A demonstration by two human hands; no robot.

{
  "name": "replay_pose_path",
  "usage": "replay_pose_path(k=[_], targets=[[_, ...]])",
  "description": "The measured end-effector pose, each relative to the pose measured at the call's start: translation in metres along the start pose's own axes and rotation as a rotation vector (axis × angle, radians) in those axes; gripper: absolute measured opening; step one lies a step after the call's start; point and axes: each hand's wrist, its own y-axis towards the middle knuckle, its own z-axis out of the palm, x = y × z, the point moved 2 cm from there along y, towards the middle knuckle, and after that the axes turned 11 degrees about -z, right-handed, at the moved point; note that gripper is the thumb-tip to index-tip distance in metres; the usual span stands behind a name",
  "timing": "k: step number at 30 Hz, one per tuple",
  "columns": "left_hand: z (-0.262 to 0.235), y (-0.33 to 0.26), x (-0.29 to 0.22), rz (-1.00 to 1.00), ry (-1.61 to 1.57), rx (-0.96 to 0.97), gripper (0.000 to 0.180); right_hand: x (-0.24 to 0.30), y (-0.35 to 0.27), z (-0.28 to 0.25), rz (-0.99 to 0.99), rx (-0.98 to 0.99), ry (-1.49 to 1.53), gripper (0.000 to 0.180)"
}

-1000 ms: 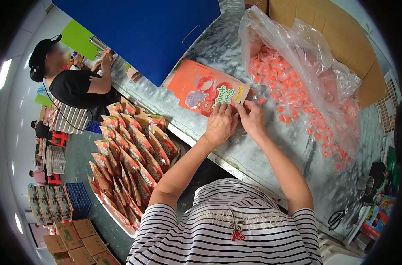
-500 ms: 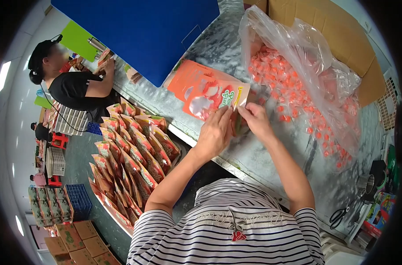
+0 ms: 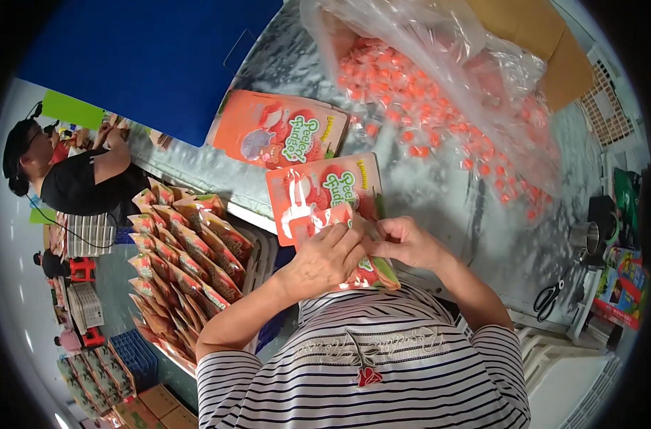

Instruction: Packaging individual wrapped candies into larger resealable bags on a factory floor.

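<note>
An orange-and-red candy pouch (image 3: 374, 274) is held close to my striped shirt, at the table's front edge. My left hand (image 3: 325, 257) is closed round its upper part, fingers curled over the front. At the pouch's right edge my right hand (image 3: 410, 242) pinches with thumb and fingers; the exact grip is partly hidden. Just beyond my hands a second pouch (image 3: 282, 193) lies flat at the table edge, partly covered by the held one. Farther back rests a small stack of flat pouches (image 3: 236, 121).
Small wrapped red candies (image 3: 415, 151) spill from a clear plastic bag (image 3: 440, 86) beside a cardboard box (image 3: 568, 71). Filled pouches (image 3: 186, 250) stand in rows at the left. A blue board (image 3: 146, 57) covers the far left. Scissors (image 3: 549, 299) lie at right. A co-worker (image 3: 82, 179) works at left.
Both hands have drawn in toward my body and now hold a pouch there. One pouch now lies apart from the stack. The whole view has shifted.
</note>
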Motion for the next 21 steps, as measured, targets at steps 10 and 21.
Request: replay_pose_path(k=[10,21], targets=[[-0.009,0.018,-0.016,0.175,0.131,0.053,0.023,0.023,-0.005,0.003,-0.048,-0.222,-0.578,0.014],[-0.012,0.030,-0.018,0.013,0.055,0.407,0.027,0.023,0.004,0.008,-0.169,-0.103,-0.862,0.009]])
